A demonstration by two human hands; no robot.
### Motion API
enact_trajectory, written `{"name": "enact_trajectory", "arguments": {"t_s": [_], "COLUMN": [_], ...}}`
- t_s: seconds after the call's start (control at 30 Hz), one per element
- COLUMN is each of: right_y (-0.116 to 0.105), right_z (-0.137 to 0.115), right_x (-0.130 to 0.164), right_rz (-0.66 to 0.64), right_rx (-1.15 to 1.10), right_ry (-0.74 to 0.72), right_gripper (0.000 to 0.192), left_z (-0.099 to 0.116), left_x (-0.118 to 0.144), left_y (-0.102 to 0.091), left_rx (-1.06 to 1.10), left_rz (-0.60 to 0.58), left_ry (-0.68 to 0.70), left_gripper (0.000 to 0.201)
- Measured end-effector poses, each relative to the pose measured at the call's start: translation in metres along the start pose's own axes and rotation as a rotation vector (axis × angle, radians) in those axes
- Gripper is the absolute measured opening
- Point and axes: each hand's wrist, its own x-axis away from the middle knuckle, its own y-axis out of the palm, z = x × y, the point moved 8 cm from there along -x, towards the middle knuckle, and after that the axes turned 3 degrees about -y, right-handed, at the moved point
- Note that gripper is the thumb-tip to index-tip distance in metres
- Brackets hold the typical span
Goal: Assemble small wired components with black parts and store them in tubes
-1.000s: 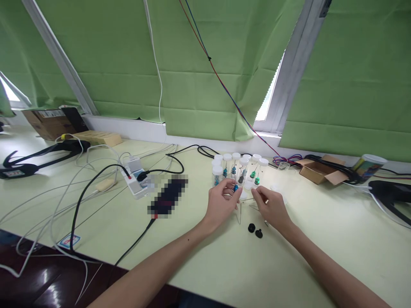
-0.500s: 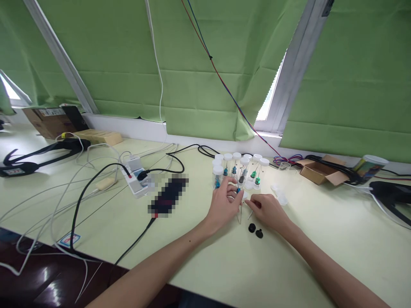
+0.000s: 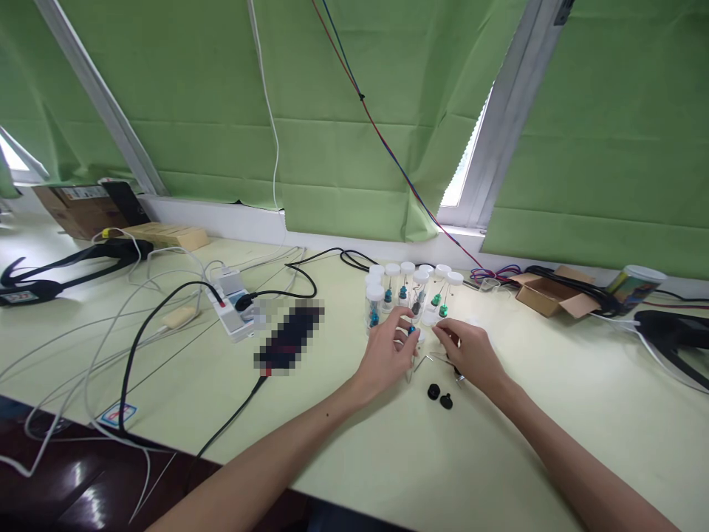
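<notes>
We see our left hand (image 3: pixel 388 351) pinching a small blue-tipped pin (image 3: pixel 411 330) just before the cluster of white-capped vials (image 3: pixel 410 292). Our right hand (image 3: pixel 468 353) rests close beside, fingers curled over thin metal pins (image 3: pixel 429 360); whether it grips one we cannot tell. A careless nudge could topple the vials. Two black knobs (image 3: pixel 439 396) lie near; open table (image 3: pixel 554 384) spreads rightward.

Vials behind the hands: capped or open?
Capped. Every vial in the cluster that shows its top carries a white lid; all stand upright on the table.
</notes>
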Motion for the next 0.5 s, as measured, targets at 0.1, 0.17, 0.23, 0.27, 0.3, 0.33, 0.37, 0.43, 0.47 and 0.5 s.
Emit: {"name": "enact_trajectory", "arguments": {"t_s": [0.1,0.17,0.23,0.27,0.3,0.33,0.37,0.43,0.47,0.5], "right_y": [-0.010,-0.012,-0.013,-0.013,-0.012,-0.011,-0.010,-0.007,-0.005,-0.003], "right_z": [0.007,0.012,0.016,0.018,0.020,0.022,0.025,0.029,0.031,0.031], "right_x": [-0.002,-0.002,-0.002,-0.002,-0.002,-0.003,-0.002,-0.001,-0.001,0.000], "right_rz": [0.082,0.107,0.104,0.088,0.063,0.024,-0.024,-0.130,-0.176,-0.217], "right_rx": [0.035,0.061,0.098,0.126,0.164,0.209,0.259,0.359,0.398,0.429], "right_ry": [0.026,0.035,0.043,0.056,0.084,0.122,0.166,0.247,0.273,0.288], "right_gripper": [0.027,0.027,0.027,0.028,0.028,0.029,0.031,0.035,0.037,0.038], "left_z": [-0.003,-0.007,-0.012,-0.015,-0.017,-0.019,-0.020,-0.022,-0.023,-0.023], "left_x": [-0.001,-0.003,-0.005,-0.006,-0.006,-0.007,-0.008,-0.009,-0.009,-0.009], "left_y": [0.002,0.002,0.002,0.002,0.002,0.002,0.002,0.003,0.003,0.003], "left_rx": [0.019,0.023,0.033,0.042,0.051,0.060,0.070,0.096,0.109,0.125], "left_rz": [-0.018,-0.019,-0.018,-0.018,-0.019,-0.022,-0.025,-0.035,-0.041,-0.048], "left_ry": [0.009,0.001,-0.022,-0.035,-0.046,-0.055,-0.063,-0.078,-0.086,-0.097], "left_gripper": [0.025,0.023,0.023,0.023,0.023,0.024,0.024,0.025,0.026,0.026]}}
